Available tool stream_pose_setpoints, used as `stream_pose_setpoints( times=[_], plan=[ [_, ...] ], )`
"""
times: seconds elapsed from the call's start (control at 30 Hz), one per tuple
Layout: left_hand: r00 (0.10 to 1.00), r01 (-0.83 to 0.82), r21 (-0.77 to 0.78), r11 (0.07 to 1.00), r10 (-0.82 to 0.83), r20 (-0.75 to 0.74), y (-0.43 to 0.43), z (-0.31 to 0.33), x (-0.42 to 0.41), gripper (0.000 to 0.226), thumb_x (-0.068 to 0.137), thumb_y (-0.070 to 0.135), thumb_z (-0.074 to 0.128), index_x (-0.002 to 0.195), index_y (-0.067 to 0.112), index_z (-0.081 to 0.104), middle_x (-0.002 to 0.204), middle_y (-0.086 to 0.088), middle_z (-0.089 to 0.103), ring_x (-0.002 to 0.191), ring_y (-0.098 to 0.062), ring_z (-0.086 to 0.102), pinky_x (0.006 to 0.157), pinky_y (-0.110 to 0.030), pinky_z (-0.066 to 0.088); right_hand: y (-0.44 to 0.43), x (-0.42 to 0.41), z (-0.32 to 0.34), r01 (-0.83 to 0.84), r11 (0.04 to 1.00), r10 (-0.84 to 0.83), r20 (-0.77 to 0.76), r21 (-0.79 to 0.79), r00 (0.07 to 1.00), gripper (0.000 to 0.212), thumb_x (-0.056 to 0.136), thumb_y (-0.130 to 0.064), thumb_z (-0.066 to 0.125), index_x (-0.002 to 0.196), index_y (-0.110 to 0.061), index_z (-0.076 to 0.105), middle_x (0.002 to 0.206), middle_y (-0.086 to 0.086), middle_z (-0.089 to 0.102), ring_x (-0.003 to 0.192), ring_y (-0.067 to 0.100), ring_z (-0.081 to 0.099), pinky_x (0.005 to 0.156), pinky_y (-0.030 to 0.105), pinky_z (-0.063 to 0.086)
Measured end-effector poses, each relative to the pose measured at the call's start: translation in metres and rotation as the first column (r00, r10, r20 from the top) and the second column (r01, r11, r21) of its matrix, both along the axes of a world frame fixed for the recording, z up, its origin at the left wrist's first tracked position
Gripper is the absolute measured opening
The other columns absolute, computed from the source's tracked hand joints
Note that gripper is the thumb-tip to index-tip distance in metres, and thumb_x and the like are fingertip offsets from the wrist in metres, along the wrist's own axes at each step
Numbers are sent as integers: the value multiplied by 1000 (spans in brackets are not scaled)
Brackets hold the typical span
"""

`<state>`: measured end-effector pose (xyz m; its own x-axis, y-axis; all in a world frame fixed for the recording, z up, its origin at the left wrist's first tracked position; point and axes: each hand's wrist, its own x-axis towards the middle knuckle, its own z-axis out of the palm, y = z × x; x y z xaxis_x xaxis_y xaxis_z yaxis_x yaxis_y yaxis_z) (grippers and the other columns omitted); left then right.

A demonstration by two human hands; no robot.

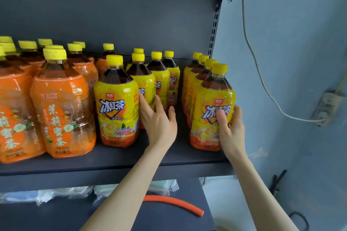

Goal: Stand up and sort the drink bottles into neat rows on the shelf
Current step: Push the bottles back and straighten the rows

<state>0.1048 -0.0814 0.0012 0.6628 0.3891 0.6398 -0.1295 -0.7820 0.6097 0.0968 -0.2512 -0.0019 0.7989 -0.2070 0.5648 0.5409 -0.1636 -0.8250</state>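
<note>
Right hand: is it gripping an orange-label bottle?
No, the right hand grips the front yellow-label bottle of the rightmost row, thumb across its label.

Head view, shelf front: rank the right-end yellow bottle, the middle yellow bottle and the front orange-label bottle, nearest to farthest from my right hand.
1. right-end yellow bottle, at the shelf's right end; the right hand grips it.
2. middle yellow bottle, front row, across the gap to the left.
3. front orange-label bottle, farther left, beside the middle one.
</note>
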Motion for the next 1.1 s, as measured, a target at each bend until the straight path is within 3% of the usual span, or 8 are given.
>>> stream_pose_setpoints(
  times=[0.33, 0.4, 0.57, 0.63, 0.77, 0.83, 0.97, 1.1],
  plan=[
    [979, -80, -43, 996, 70, -192, 9, 11, 16, 61, 99, 44, 32, 150, 11, 23, 156, -16, -19, 145, -33, -9, 116, -46, 7, 1, 1, 1, -8, 1000, 8, -28, 15, 1000, 52, 78, -57, 53, 122, -29, 45, 99, -24, 64, 89, -6, 66, 63, 10, 52],
    [987, -85, -18, 996, 82, -137, 10, 10, 13, 63, 98, 42, 38, 148, 5, 27, 156, -18, -15, 145, -34, -6, 116, -44, 9, 2, 0, 1, -6, 1000, 6, -30, 14, 1000, 52, 78, -57, 53, 122, -29, 45, 100, -23, 64, 89, -7, 66, 63, 11, 52],
    [957, 76, 49, 996, -87, 278, 2, 22, 12, 42, 91, 11, 59, 129, -4, 51, 156, -22, 14, 145, -31, 5, 113, -37, 20, 3, -2, 2, 1, 1000, -1, -24, 13, 1000, 54, 78, -57, 51, 122, -27, 46, 100, -22, 64, 88, -7, 66, 62, 10, 52],
    [955, 135, 6, 991, -131, 268, 2, 44, 29, 44, 92, 9, 56, 133, -4, 44, 154, -22, 18, 145, -34, 12, 115, -38, 23, 2, -2, 2, -1, 1000, 1, -25, 18, 1000, 54, 78, -56, 52, 122, -25, 46, 101, -21, 64, 89, -6, 66, 63, 11, 52],
    [991, 120, 27, 992, -122, 63, 10, 77, 69, 68, 99, 20, 46, 149, -2, 6, 158, -21, -2, 146, -33, -7, 117, -35, 3, 2, -2, 1, -11, 999, 12, -33, 35, 999, 55, 76, -58, 53, 121, -27, 48, 102, -20, 66, 88, -4, 68, 63, 12, 53],
    [993, 115, 43, 992, -115, 7, 12, 83, 80, 74, 99, 22, 47, 148, -4, -1, 157, -24, -1, 145, -36, -7, 117, -37, 0, 1, -1, 1, -14, 999, 16, -43, 43, 999, 53, 75, -59, 54, 120, -31, 48, 100, -22, 67, 88, -3, 68, 63, 13, 54],
    [999, 4, 21, 1000, -4, 40, 12, 96, 88, 74, 96, 24, 53, 146, -8, 8, 146, -24, 29, 136, -34, 26, 111, -36, 23, 0, 2, -2, -23, 998, 25, -52, 50, 998, 49, 76, -58, 56, 118, -33, 49, 97, -25, 69, 89, 0, 69, 64, 15, 55],
    [1000, 27, -34, 999, -27, 13, 23, 114, 95, 51, 92, 26, 59, 131, -2, 41, 135, -21, 41, 124, -32, 38, 102, -35, 34, -2, 5, -4, -29, 998, 32, -45, 61, 998, 46, 78, -53, 58, 118, -32, 50, 98, -23, 70, 90, 4, 70, 66, 17, 56]
  ],
)
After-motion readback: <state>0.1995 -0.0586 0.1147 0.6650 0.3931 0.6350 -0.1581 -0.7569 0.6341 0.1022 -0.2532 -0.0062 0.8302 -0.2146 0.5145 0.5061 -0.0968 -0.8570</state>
